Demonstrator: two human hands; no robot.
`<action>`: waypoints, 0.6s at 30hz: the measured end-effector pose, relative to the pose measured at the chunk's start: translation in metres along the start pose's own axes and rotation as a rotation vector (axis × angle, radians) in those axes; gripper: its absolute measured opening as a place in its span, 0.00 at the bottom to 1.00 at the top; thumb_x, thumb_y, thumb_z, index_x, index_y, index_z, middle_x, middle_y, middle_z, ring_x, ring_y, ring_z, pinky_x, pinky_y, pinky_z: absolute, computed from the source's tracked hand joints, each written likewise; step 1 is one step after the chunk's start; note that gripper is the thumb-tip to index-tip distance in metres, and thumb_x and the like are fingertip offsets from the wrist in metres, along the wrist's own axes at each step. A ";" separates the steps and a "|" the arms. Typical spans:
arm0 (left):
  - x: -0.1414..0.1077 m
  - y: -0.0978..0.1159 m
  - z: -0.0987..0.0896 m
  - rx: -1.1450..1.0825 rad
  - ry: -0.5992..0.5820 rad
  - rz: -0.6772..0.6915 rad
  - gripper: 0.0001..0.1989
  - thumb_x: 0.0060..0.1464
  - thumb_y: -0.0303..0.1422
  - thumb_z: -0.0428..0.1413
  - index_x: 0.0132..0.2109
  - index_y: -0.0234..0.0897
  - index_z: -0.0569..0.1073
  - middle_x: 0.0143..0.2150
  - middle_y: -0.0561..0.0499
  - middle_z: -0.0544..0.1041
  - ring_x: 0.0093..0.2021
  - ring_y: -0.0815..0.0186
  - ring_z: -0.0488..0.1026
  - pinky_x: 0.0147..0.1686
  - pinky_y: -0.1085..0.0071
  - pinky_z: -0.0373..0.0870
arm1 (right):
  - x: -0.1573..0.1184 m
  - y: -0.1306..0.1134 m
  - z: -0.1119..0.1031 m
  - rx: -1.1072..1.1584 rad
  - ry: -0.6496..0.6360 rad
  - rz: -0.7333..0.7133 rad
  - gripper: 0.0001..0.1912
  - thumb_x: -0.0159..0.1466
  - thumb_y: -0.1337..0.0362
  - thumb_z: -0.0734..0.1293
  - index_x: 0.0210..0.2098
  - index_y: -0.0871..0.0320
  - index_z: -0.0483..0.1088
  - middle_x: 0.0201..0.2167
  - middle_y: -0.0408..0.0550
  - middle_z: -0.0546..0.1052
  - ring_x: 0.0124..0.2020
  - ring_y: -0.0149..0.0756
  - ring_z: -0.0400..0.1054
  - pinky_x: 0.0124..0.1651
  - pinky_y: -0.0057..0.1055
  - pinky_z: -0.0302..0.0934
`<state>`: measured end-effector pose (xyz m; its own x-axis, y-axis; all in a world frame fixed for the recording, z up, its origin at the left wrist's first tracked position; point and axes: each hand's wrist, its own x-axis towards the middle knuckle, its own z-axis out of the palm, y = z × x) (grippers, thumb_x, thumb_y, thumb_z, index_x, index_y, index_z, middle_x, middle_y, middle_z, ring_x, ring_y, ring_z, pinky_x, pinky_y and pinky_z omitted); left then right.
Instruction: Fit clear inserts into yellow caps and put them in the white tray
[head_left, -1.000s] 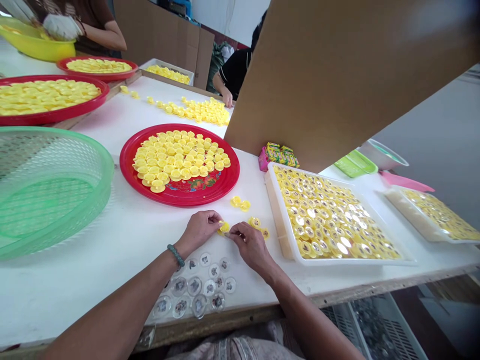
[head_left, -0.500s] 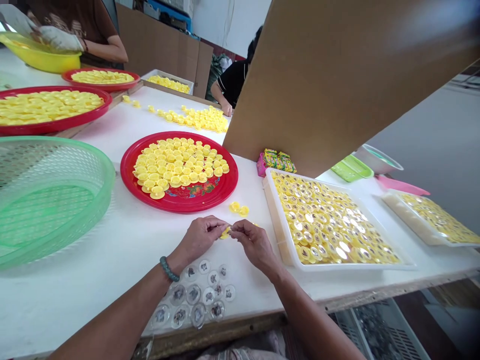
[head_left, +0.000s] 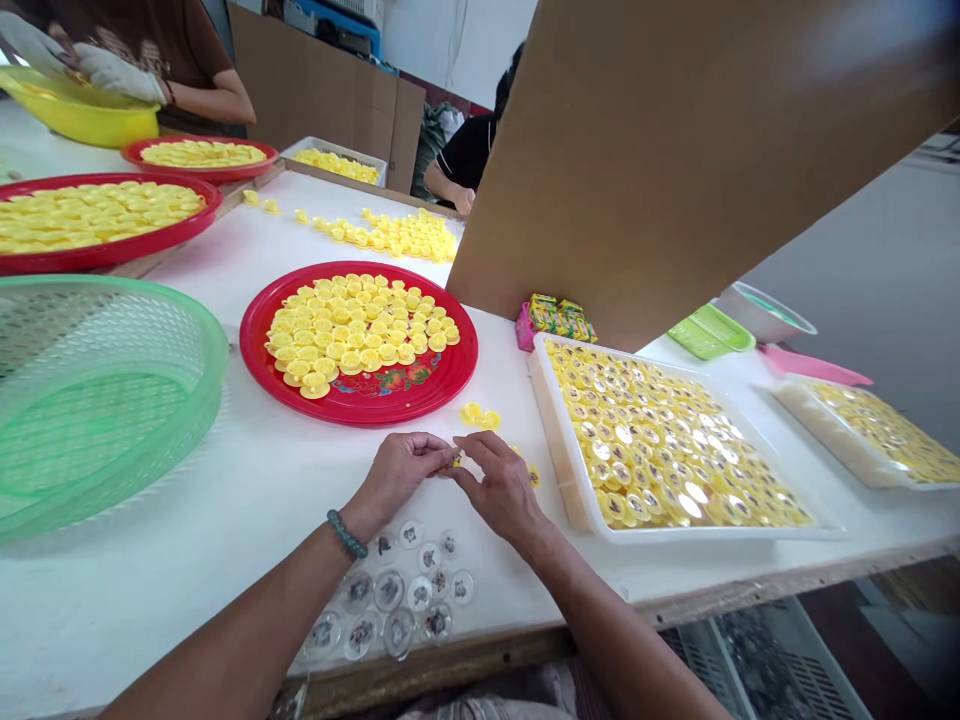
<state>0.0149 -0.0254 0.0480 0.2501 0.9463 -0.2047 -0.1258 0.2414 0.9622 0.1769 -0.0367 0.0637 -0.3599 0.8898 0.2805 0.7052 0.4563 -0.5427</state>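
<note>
Between my hands is a small yellow piece [head_left: 454, 460] with a dark picture on its face. My left hand [head_left: 401, 475] pinches it from the left, thumb and fingers together. My right hand [head_left: 499, 485] is at its right side, thumb and index finger apart around its edge. Clear round discs with animal pictures [head_left: 389, 590] lie on the white table below my wrists. Two yellow pieces [head_left: 481, 416] sit just beyond my right hand, and another [head_left: 533, 477] lies beside its knuckles. A red round tray [head_left: 442, 392] holds many yellow pieces.
A white tray [head_left: 694, 535] of finished-looking yellow pieces stands right, a green basket [head_left: 184, 330] left. A cardboard panel [head_left: 637, 170] rises behind. Across the table, a gloved person works over a yellow bowl [head_left: 112, 122]; another person's hand [head_left: 464, 200] shows beside the panel.
My right thumb and index finger have spread apart at the yellow piece, and its picture now shows. The view has shifted slightly.
</note>
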 end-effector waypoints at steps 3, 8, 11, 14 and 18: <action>0.003 -0.001 -0.005 0.079 0.026 0.014 0.13 0.47 0.41 0.57 0.34 0.35 0.76 0.29 0.49 0.77 0.30 0.66 0.70 0.31 0.72 0.66 | 0.005 0.005 -0.001 -0.004 -0.056 0.034 0.13 0.59 0.63 0.66 0.44 0.56 0.70 0.38 0.49 0.73 0.35 0.33 0.68 0.35 0.28 0.63; 0.009 -0.006 -0.016 0.464 0.202 0.044 0.12 0.49 0.39 0.53 0.36 0.39 0.77 0.32 0.50 0.78 0.30 0.64 0.72 0.30 0.71 0.66 | 0.011 0.016 -0.007 -0.087 -0.175 0.082 0.13 0.56 0.63 0.70 0.42 0.57 0.72 0.35 0.48 0.74 0.32 0.32 0.68 0.34 0.27 0.60; 0.011 -0.013 -0.016 0.491 0.125 0.003 0.12 0.49 0.38 0.52 0.36 0.40 0.77 0.27 0.52 0.77 0.26 0.64 0.71 0.27 0.71 0.65 | 0.014 0.017 -0.005 -0.143 -0.229 0.047 0.11 0.56 0.65 0.70 0.40 0.57 0.73 0.35 0.48 0.74 0.33 0.33 0.68 0.36 0.27 0.59; 0.014 -0.021 -0.012 0.386 0.055 -0.022 0.11 0.48 0.38 0.53 0.35 0.39 0.76 0.26 0.51 0.77 0.25 0.65 0.71 0.26 0.71 0.65 | 0.017 0.015 -0.003 -0.160 -0.265 0.011 0.09 0.56 0.66 0.70 0.37 0.56 0.73 0.33 0.47 0.73 0.35 0.34 0.68 0.35 0.27 0.57; 0.017 -0.027 -0.011 0.279 0.047 -0.036 0.11 0.46 0.36 0.54 0.35 0.37 0.76 0.28 0.50 0.78 0.27 0.65 0.72 0.28 0.71 0.68 | 0.022 0.013 -0.001 -0.198 -0.329 -0.032 0.07 0.55 0.68 0.70 0.35 0.56 0.73 0.31 0.45 0.72 0.33 0.32 0.67 0.33 0.25 0.55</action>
<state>0.0121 -0.0133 0.0170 0.2041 0.9488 -0.2411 0.1530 0.2124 0.9651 0.1786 -0.0111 0.0635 -0.5378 0.8430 0.0087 0.7832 0.5034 -0.3650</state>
